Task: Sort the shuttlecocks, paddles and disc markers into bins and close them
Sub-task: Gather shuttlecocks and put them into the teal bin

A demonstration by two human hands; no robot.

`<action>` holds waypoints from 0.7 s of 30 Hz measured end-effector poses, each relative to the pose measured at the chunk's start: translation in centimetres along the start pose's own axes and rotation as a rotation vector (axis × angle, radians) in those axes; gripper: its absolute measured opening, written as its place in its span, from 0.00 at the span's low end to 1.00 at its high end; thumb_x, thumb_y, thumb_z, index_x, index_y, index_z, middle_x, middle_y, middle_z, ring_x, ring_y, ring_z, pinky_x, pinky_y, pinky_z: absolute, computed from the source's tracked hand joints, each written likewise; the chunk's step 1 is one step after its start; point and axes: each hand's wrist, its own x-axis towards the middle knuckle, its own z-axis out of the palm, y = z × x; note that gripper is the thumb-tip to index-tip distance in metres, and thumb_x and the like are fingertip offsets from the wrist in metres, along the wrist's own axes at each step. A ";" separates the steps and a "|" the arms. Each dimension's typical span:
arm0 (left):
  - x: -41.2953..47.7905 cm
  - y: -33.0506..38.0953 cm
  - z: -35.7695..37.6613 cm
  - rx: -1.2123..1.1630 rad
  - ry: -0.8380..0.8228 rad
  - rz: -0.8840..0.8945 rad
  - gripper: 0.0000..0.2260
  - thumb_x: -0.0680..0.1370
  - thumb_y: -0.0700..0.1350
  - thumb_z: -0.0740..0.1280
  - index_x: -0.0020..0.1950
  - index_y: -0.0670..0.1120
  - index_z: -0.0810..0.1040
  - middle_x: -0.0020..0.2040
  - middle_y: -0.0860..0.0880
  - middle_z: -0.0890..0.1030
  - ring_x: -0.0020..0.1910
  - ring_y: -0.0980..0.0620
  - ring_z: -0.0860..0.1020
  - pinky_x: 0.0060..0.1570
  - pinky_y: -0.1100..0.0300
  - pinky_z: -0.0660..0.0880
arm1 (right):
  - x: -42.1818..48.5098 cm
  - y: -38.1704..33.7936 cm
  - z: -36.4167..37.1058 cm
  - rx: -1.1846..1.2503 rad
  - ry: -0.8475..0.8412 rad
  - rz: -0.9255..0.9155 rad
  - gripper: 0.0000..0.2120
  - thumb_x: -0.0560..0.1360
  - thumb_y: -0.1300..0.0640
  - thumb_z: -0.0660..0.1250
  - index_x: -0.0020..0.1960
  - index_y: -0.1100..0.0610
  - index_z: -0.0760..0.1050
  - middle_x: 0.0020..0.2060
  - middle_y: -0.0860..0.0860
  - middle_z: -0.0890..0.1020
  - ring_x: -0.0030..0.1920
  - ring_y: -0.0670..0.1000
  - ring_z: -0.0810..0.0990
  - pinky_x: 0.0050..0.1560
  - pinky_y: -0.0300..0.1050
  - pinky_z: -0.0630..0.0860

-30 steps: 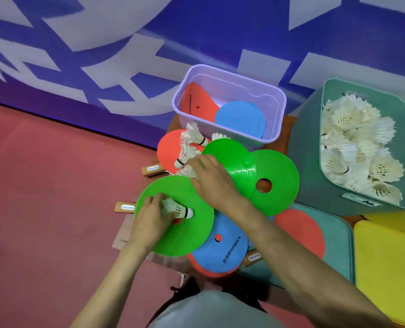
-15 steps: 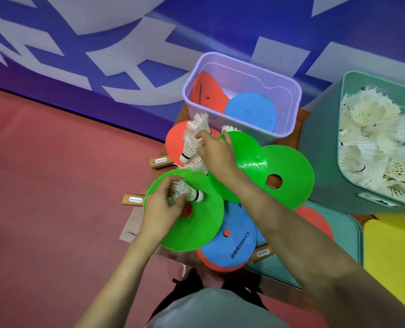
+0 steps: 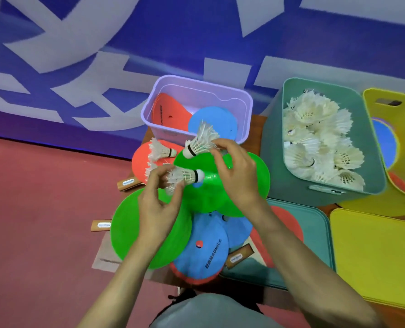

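Shuttlecock step; left hand fingers pinch lower shuttlecock, right hand pinches upper shuttlecock; next I'd drop both in teal bin.

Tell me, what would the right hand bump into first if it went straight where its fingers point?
Probably the purple bin, just past the shuttlecock the right hand pinches, though it might pass over the rim.

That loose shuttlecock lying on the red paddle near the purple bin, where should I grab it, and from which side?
Probably pinch it from above at the cork end, by the black band. The shuttlecock lies on its side on the red paddle, cork pointing right toward the green disc, feathers fanned left, so the firm narrow end sits exposed.
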 end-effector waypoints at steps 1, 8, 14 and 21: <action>0.2 0.5 1.0 -0.029 -0.015 0.014 0.13 0.74 0.42 0.69 0.56 0.48 0.74 0.49 0.53 0.79 0.47 0.55 0.76 0.50 0.66 0.71 | 0.0 0.4 -1.6 -0.028 0.051 -0.012 0.06 0.74 0.61 0.67 0.51 0.60 0.79 0.46 0.52 0.83 0.46 0.52 0.80 0.50 0.45 0.74; 1.0 5.3 9.5 -0.115 -0.158 0.096 0.14 0.73 0.39 0.71 0.55 0.51 0.74 0.50 0.67 0.77 0.49 0.70 0.75 0.52 0.73 0.69 | -0.3 5.7 -12.7 -0.213 0.266 0.031 0.07 0.75 0.61 0.64 0.50 0.62 0.79 0.45 0.55 0.83 0.47 0.52 0.78 0.50 0.47 0.74; 0.8 9.6 17.0 -0.107 -0.339 0.244 0.12 0.75 0.39 0.68 0.57 0.48 0.75 0.51 0.64 0.77 0.47 0.64 0.76 0.49 0.66 0.72 | -1.7 10.8 -20.1 -0.369 0.231 0.239 0.07 0.74 0.62 0.63 0.49 0.59 0.78 0.44 0.53 0.82 0.46 0.55 0.78 0.48 0.42 0.69; 3.3 11.0 23.3 0.502 -0.724 0.310 0.13 0.75 0.40 0.63 0.59 0.50 0.72 0.52 0.45 0.81 0.50 0.41 0.78 0.47 0.51 0.74 | -0.9 14.4 -24.2 -0.594 -0.027 0.409 0.06 0.75 0.63 0.64 0.50 0.60 0.78 0.42 0.59 0.81 0.46 0.61 0.77 0.43 0.51 0.71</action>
